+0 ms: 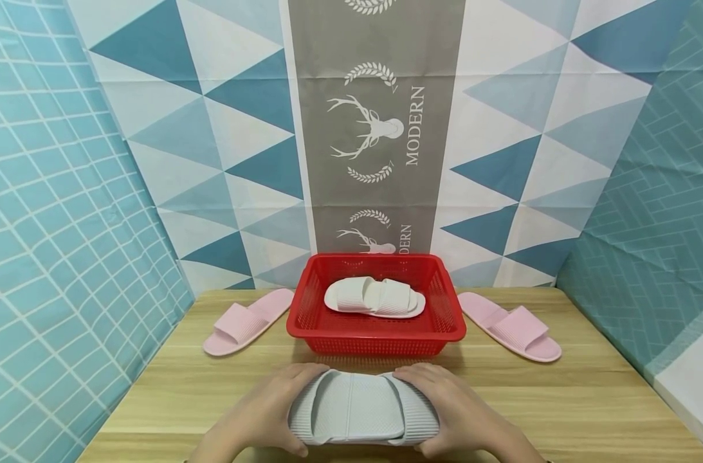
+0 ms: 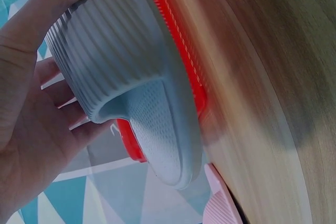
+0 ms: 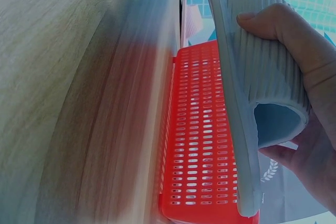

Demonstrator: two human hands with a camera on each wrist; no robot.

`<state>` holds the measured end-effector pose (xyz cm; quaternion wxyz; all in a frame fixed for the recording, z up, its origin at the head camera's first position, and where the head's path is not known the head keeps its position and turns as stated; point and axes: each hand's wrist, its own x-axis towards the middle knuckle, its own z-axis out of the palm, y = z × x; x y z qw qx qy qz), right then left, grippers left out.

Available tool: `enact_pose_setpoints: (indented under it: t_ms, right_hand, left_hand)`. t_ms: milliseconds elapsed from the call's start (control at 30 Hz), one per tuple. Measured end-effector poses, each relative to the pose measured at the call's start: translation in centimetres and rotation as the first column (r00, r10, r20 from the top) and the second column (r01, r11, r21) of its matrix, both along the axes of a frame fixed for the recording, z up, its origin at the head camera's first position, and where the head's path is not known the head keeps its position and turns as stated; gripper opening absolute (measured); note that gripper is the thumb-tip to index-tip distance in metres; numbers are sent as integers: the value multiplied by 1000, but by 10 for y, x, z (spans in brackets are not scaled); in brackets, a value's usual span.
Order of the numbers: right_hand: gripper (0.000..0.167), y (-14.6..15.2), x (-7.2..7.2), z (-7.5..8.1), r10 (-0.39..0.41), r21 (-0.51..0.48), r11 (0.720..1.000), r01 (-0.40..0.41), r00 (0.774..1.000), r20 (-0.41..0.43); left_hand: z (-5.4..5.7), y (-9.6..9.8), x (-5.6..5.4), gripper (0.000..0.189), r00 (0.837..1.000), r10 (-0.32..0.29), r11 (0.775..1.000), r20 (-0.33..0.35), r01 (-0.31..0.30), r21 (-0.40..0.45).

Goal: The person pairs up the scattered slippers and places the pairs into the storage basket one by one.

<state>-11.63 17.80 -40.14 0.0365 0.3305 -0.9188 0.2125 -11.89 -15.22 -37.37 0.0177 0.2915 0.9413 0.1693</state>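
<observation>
A pair of light grey slippers (image 1: 359,405) with ribbed straps is held level near the table's front edge, overlapped end to end. My left hand (image 1: 278,406) grips its left end around the ribbed strap. Around the strap at the other end, my right hand (image 1: 452,406) holds on. In the left wrist view, a ribbed strap (image 2: 113,45) lies under the thumb, with several fingers behind it. The right wrist view has the thumb pressed on the other strap (image 3: 262,66); the slipper there stands just off the wood.
A red perforated basket (image 1: 376,345) stands behind the hands and holds white slippers (image 1: 374,297). One pink slipper (image 1: 248,321) lies left of the basket, another pink slipper (image 1: 512,326) right of it. The wooden table (image 1: 172,399) ends at patterned wall coverings (image 1: 235,128).
</observation>
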Motion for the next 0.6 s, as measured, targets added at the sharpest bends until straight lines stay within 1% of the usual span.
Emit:
enact_pose_setpoints:
  t_ms: [100,333,600]
  right_hand:
    - [90,0,0,0,-2,-1,1000,2,1000,-1]
    - [89,0,0,1,-6,-6,1000,6,1000,-13]
    - [92,-1,2,0,-6,-11,1000,6,1000,-8]
  left_hand:
    - [0,1,0,107,1000,-1,1000,-2,1,-2]
    - [-1,2,0,107,999,-18,1000,-30,18,-4]
    - [-2,3,3,106,999,-24,1000,-28,23,-7]
